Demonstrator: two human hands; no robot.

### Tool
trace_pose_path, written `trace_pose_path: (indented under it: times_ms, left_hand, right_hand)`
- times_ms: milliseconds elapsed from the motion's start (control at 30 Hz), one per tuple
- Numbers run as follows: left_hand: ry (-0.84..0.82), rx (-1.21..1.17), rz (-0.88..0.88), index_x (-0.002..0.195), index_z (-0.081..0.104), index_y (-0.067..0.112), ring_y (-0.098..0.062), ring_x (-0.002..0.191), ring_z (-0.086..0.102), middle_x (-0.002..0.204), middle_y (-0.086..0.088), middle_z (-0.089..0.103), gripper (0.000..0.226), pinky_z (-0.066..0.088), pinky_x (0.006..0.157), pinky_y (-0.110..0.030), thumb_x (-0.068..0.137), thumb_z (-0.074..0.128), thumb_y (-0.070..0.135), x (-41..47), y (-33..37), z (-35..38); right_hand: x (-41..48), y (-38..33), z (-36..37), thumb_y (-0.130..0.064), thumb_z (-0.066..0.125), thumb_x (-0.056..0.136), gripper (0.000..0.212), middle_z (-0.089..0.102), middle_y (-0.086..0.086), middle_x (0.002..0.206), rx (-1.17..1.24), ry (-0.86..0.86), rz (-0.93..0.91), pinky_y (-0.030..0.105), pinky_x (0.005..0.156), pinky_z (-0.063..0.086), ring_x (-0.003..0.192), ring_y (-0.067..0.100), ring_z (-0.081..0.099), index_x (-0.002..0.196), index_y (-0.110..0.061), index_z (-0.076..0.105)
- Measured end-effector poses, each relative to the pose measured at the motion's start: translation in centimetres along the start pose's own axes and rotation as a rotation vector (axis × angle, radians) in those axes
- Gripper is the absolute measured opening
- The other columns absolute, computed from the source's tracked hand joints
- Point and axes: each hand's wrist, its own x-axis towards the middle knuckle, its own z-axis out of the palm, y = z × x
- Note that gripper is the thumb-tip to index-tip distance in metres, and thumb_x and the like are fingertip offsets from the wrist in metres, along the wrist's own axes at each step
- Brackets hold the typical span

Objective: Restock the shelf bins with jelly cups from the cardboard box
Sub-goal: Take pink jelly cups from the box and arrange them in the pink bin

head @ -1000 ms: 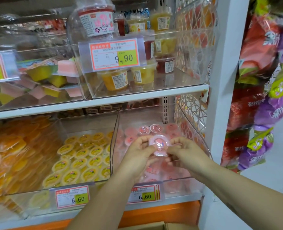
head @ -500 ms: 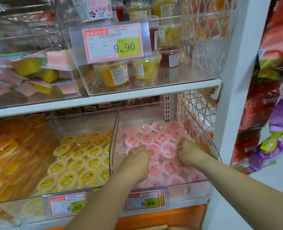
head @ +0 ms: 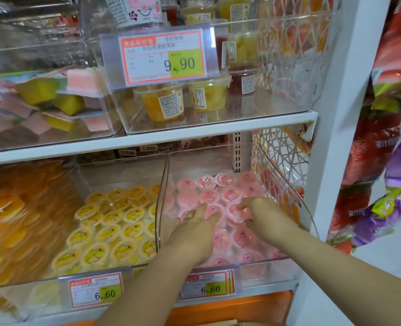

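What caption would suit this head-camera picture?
Left hand touches and right hand pinches pink jelly cups inside a clear shelf bin.

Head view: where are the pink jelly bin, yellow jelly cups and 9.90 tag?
pink jelly bin [head: 201, 163], head view, clear back wall.
yellow jelly cups [head: 107, 232], head view, one cup's lid.
9.90 tag [head: 186, 63], head view, green patch.

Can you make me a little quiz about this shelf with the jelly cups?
1. Fill in: the yellow cups sit to the ___ of the pink cups.
2. True or false: the left hand and right hand are among the yellow cups.
3. Pick one: what price is on the tag below the pink cups? A 9.90, B 6.60, C 3.30.

Key: 1 left; 2 false, they are among the pink cups; 3 B.
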Motion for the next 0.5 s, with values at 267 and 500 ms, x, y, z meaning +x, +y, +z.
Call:
trace_pose_path:
  times_ms: [267, 500]
  left_hand:
    - [-0.082, 0.025, 0.016, 0.150, 0.001, 0.035, -0.023, 0.146, -0.006, 0.159, 0.002, -0.011, 0.085, 0.005, 0.119, -0.045, 0.087, 0.034, -0.010, 0.4, -0.3, 0.3]
    - [-0.079, 0.020, 0.003, 0.151, 0.003, 0.032, -0.024, 0.147, -0.004, 0.160, 0.000, -0.007, 0.082, 0.006, 0.119, -0.044, 0.088, 0.036, -0.009, 0.5, 0.0, -0.2]
  right_hand:
    - [0.8, 0.3, 0.6, -0.022, 0.058, 0.091, 0.034, 0.055, 0.004, 0.132, -0.124, 0.015, -0.104, 0.030, 0.099, 0.043, 0.118, 0.023, 0.055, 0.125, -0.023, 0.062]
    - [0.5, 0.0, -0.1, -0.022, 0.061, 0.088, 0.036, 0.057, 0.004, 0.131, -0.138, 0.023, -0.130, 0.035, 0.098, 0.045, 0.117, 0.024, 0.056, 0.123, -0.025, 0.062]
